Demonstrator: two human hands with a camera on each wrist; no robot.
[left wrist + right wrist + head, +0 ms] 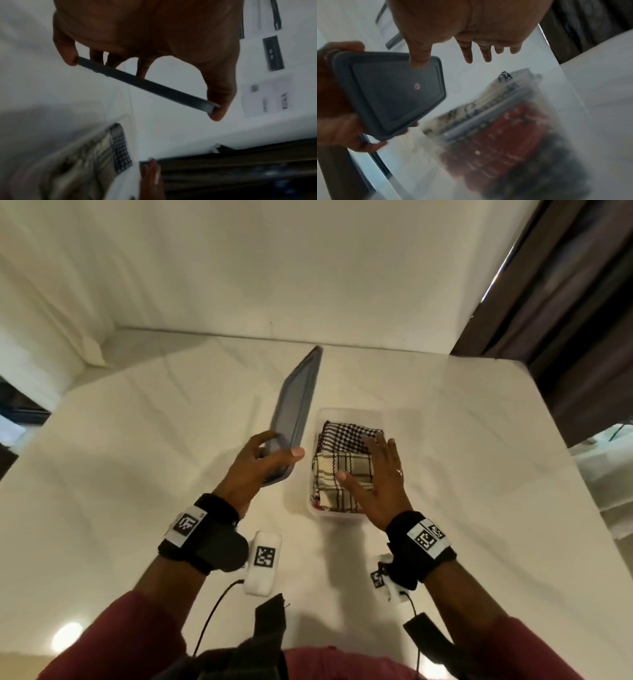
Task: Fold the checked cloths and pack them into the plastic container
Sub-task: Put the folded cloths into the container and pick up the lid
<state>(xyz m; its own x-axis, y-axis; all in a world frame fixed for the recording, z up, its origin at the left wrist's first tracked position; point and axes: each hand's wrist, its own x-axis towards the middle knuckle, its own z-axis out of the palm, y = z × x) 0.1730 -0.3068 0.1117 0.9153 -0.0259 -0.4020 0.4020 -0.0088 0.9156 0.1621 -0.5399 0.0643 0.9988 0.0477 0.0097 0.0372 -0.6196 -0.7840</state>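
Observation:
A clear plastic container point(317, 510) sits mid-table, packed with folded checked cloths: a black-and-white one point(346, 436) at the far end, a cream one with dark lines point(329, 474) nearer me. Red cloth shows through the container wall point(501, 146). My left hand point(263, 460) grips a grey lid point(296, 412) by its near end, tilted on edge to the left of the container; thumb and fingers clamp the lid's rim point(145, 82). My right hand point(376, 474) hovers flat with spread fingers over the cloths; whether it touches them I cannot tell. The lid's face point(393, 93) shows in the right wrist view.
A white cloth covers the table point(137, 474). A white marker block point(262, 563) lies near the front edge by my left wrist, another small one point(380, 577) under my right wrist. Dark curtains point(565, 302) hang at the right; a white wall stands behind.

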